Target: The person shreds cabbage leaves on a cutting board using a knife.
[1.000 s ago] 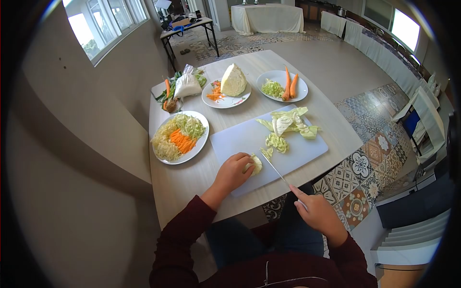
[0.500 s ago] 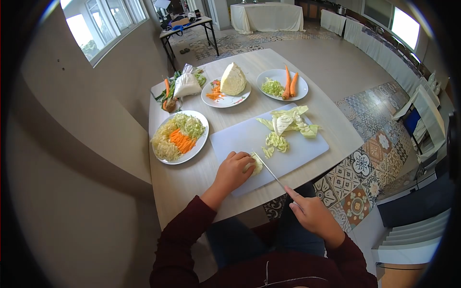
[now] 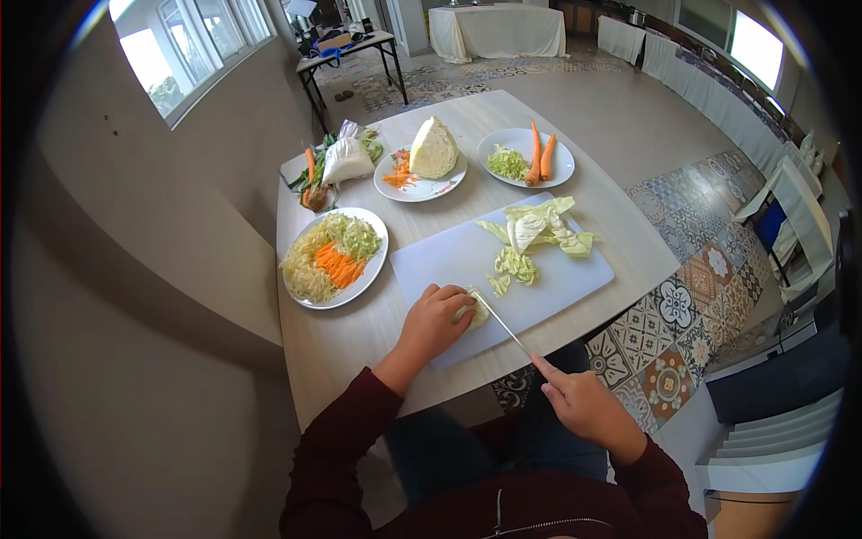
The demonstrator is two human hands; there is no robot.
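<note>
My left hand [image 3: 438,321] presses with curled fingers on a small piece of cabbage [image 3: 479,313] near the front left of the white cutting board [image 3: 563,294]. In my right hand [image 3: 582,395] is a knife [image 3: 505,325], its handle wrapped by the fingers and the index finger stretched forward. The blade's tip end lies against the cabbage, just right of my left fingertips. A small heap of chopped cabbage [image 3: 516,266] sits behind the blade. Loose cabbage leaves [image 3: 541,226] lie at the back of the board.
Left of the board is a plate [image 3: 348,296] of shredded cabbage and carrot. Behind stand a plate [image 3: 431,191] with a cabbage wedge [image 3: 435,149] and a plate [image 3: 564,163] with two carrots [image 3: 541,154]. A bag of white contents [image 3: 347,160] rests beside vegetables near the wall.
The knife blade has shifted very slightly at the cabbage piece. My left hand keeps its hold, and the plates and leaves stay in place.
</note>
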